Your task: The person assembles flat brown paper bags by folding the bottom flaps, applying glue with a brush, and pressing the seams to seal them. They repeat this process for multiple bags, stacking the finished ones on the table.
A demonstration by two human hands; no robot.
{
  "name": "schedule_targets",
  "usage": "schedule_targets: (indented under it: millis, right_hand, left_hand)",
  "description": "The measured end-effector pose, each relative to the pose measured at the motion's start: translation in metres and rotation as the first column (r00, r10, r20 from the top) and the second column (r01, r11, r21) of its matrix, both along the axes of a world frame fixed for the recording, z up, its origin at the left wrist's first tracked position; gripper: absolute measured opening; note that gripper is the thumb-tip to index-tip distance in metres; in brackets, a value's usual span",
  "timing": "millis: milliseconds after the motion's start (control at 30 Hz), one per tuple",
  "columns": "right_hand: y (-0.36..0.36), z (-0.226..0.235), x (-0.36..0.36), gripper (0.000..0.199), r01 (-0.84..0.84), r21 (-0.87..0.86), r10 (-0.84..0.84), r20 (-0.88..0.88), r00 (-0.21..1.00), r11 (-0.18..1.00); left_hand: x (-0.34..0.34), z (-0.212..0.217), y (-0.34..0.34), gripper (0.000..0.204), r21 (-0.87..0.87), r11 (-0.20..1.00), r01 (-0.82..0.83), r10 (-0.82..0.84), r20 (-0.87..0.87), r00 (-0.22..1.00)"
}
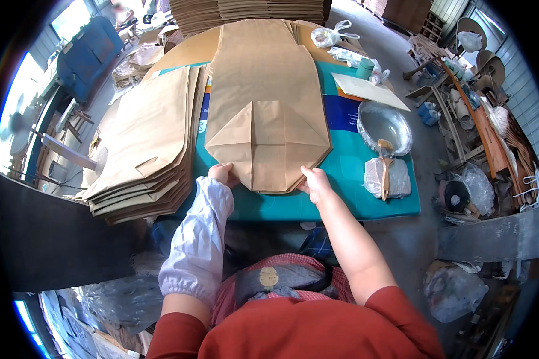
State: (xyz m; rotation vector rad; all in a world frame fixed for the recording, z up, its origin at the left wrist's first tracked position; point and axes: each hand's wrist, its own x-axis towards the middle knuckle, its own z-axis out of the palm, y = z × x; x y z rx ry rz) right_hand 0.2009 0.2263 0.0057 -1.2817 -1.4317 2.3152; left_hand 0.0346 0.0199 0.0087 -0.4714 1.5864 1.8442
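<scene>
A pile of brown paper bags [268,84] is lying flat on the middle of the teal-covered counter [350,161]. The top bag is showing plain, matte paper, with its bottom folded into a wide, many-sided panel; a dark seam is running down that panel and a crease is crossing it. The long axis is stretching straight away from the person, the folded end pointing toward the body and the other end reaching the far side of the counter. The bags are sitting between and just beyond the two hands. The left hand [223,174] is gripping the near left slanted edge, its fingertips partly hidden. The right hand [315,182] is pinching the near right edge, thumb on top. Another stack of bags [147,125] is resting on the left.
</scene>
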Motion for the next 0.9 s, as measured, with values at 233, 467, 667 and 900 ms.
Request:
schedule_targets:
  millis: [233, 467, 667, 900]
  right_hand:
    - [-0.017, 0.017, 0.073, 0.024, -0.058, -0.006, 0.057, -0.116, 0.992, 0.998]
    - [0.046, 0.029, 0.122, 0.02, -0.214, 0.729, 0.21, 0.098, 0.973, 0.65]
    - [0.072, 0.037, 0.016, 0.049, -0.44, 0.897, 0.402, 0.391, 0.828, 0.033]
    - [0.096, 0.028, -0.046, 0.037, -0.688, 0.719, 0.561, 0.53, 0.636, 0.1]
  left_hand:
    - [0.052, 0.0, -0.048, 0.022, 0.094, 0.972, 0.214, -0.209, -0.056, 0.976]
    - [0.037, 0.071, -0.075, 0.015, -0.871, 0.491, -0.018, -0.835, -0.476, 0.276]
    - [-0.028, 0.025, -0.004, 0.054, -0.874, 0.483, 0.059, -0.875, -0.479, 0.071]
    - [-0.084, 0.023, 0.024, 0.029, -0.796, 0.27, 0.541, -0.963, -0.223, 0.153]
